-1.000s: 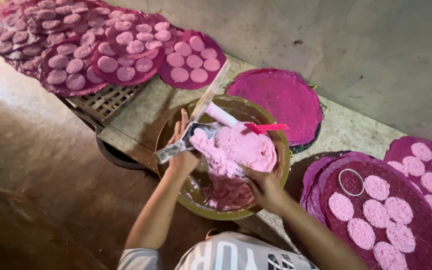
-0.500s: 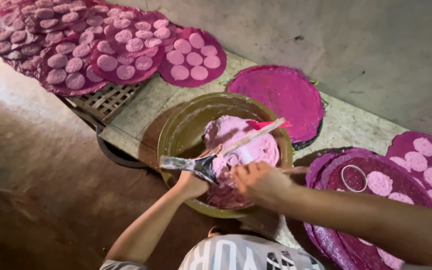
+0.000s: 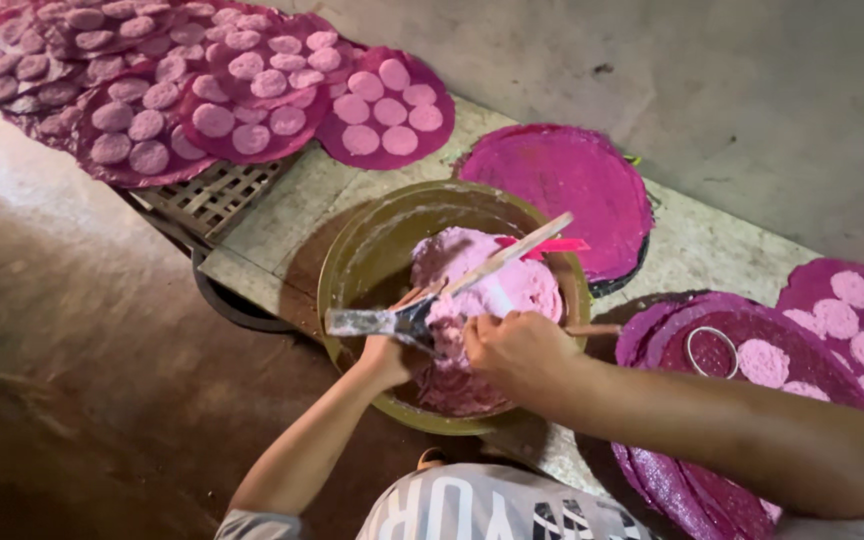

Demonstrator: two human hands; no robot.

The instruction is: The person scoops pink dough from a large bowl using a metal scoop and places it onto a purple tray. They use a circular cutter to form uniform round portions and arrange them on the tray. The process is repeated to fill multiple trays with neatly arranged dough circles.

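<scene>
While the left hand [image 3: 384, 352] closes around the handle end of a flat metal scraper with a paste-smeared blade [image 3: 377, 321], the blade projects to the left over the near-left rim of a large round olive-green bowl [image 3: 372, 245]. The right hand [image 3: 514, 350] is curled into a loose fist directly above the pink dough; what its fingers grip cannot be told, though a long pale wooden stick [image 3: 512, 252] runs from just beside the hands up and to the right across the bowl.

The soft pink dough mass [image 3: 487, 285] fills the right half of the bowl. Its surface is lumpy and matte, lighter pink on top and darker and wetter at the near edge. A small red plastic tool [image 3: 547, 244] lies at the far-right rim, touching the dough.

The bowl sits on a pale stone slab [image 3: 697, 245]. A bare round magenta-stained mat [image 3: 562, 190] touches the far rim of the bowl. To the right, stacked magenta mats carry flattened pink discs [image 3: 762, 362] and a thin metal ring [image 3: 709, 350]. To the far left, overlapping mats with more pink discs [image 3: 252, 110] rest on a woven lattice rack [image 3: 207, 195]. Open slab surface remains only between the bowl and the left mats, and along the far-right strip beside the grey wall [image 3: 752, 90].
</scene>
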